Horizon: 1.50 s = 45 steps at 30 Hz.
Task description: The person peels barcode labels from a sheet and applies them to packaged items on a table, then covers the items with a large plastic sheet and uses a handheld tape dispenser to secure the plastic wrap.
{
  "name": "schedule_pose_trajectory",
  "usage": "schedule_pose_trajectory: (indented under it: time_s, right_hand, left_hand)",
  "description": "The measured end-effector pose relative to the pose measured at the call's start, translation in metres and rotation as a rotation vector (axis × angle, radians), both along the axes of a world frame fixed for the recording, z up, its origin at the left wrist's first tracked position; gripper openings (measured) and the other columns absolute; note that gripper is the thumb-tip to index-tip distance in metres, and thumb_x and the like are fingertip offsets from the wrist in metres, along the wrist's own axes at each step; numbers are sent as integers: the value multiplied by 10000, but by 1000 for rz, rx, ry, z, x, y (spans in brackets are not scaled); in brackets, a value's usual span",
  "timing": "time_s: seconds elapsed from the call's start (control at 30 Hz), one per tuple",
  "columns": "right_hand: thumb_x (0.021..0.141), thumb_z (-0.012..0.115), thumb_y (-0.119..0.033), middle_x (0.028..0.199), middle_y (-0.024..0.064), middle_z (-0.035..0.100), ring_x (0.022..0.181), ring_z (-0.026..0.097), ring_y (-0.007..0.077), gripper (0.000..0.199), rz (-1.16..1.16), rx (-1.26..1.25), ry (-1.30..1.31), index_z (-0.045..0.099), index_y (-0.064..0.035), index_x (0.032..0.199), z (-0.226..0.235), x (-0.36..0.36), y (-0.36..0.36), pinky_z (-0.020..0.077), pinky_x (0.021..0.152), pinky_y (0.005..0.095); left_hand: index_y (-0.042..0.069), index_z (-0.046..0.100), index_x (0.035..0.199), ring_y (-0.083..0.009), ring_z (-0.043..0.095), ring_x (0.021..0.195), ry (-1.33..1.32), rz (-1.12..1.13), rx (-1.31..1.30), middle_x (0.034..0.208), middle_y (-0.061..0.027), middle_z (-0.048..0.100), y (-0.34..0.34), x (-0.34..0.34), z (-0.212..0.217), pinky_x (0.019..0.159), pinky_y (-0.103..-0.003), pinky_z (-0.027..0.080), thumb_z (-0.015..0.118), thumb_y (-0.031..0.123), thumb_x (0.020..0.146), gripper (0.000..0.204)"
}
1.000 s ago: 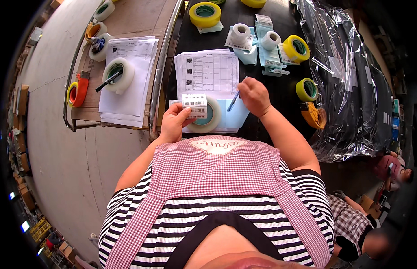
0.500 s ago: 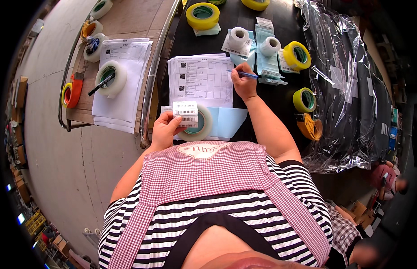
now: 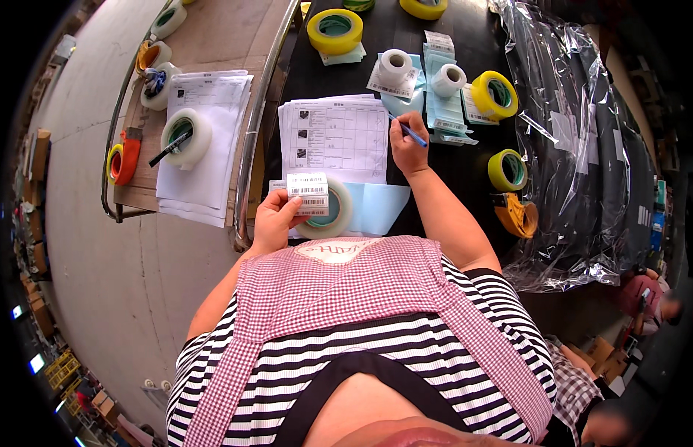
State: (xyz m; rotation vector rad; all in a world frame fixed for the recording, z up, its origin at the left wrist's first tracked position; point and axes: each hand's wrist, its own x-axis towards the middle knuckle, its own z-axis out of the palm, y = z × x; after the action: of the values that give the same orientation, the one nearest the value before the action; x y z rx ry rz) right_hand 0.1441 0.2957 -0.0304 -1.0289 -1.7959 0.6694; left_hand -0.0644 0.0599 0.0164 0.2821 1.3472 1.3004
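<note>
My left hand point(image 3: 276, 218) pinches a small strip of white barcode labels point(image 3: 308, 195) between thumb and fingers. Under the labels, a roll of clear tape point(image 3: 343, 216) lies on a light blue sheet point(image 3: 380, 205). In my right hand point(image 3: 408, 145) is a blue pen point(image 3: 413, 132), its tip at the right edge of a printed form point(image 3: 335, 141). That form tops a small stack of papers and carries a table with little dark pictures. Just beyond the right hand stand two small white label rolls point(image 3: 396, 65) on printed label sheets.
Yellow tape rolls point(image 3: 334, 31) and an orange tape dispenser point(image 3: 516, 216) lie about the black table. Dark goods in clear plastic wrap point(image 3: 577, 164) fill its right side. A cart point(image 3: 250, 141) at left holds papers, tape rolls and a black marker point(image 3: 171, 148). People are at the lower right.
The pen in my right hand has turned steeper, its tip now up at the form's edge. The left hand keeps the labels in nearly the same place.
</note>
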Motion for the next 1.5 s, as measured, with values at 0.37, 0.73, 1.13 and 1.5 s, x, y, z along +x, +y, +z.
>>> schedule_pose_trajectory:
  time_s: [0.37,0.73,1.13,1.5]
  right_hand:
    - [786,597,-72,913,57,620,850,627,247,187,469,505,-653,633,-100,967,56,23,-81,502,807,365]
    - [888,689,-97,979,65,685,910,637,121,174,527,-803,257,658,15,1018,102,9,-147,516,814,284]
    - [889,653,2,957,58,682,881,635,111,128,104,-709,726,638,-4,1016,114,59,-215,518,823,266]
    - [875,638,30,971,50,654,912,637,102,252,176,-624,347,587,-18,1118,174,199,-290,528,827,258]
  left_hand:
    - [28,561,1080,-162,629,972,-100,15,17,1056,-76,635,-1,0,14,846,-319,566,584,126,971,148]
    - [105,636,975,-97,595,925,-227,-128,172,992,-4,658,6,9,42,820,-260,503,677,152,930,77]
    - [65,429,1415,-171,590,1043,-499,-734,176,1248,-90,569,1,61,25,941,-333,486,706,195,902,597]
    - [30,652,911,-196,502,1213,266,-1209,894,1420,-84,427,17,188,91,986,-346,437,666,234,935,205]
